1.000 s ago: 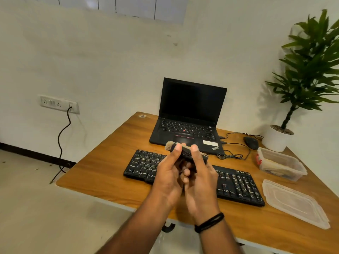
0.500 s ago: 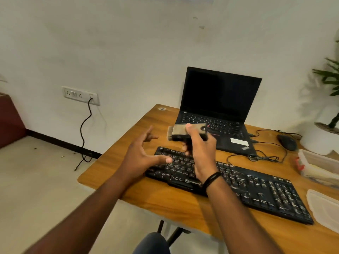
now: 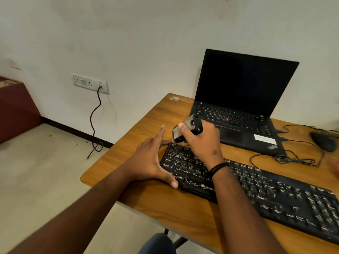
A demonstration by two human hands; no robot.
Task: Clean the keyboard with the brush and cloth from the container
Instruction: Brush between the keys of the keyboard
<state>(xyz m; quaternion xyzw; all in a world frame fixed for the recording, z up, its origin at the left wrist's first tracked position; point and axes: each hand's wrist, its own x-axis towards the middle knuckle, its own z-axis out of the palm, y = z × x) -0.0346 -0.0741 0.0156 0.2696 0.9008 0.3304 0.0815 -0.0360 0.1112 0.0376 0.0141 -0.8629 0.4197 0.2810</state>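
We count two hands over one bench (image 3: 146,202). Our right hand (image 3: 202,142) grips the one brush (image 3: 186,130), its bristles down at the far left corner of the one black keyboard (image 3: 256,189). Our left hand (image 3: 152,160) lies open, thumb touching the keyboard's left end. Behind stand one laptop (image 3: 238,99) and one mouse (image 3: 322,141).

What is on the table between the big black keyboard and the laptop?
In the head view, the right hand gripping the brush hovers there at the left; at the right, a coiled black cable lies between keyboard and laptop.
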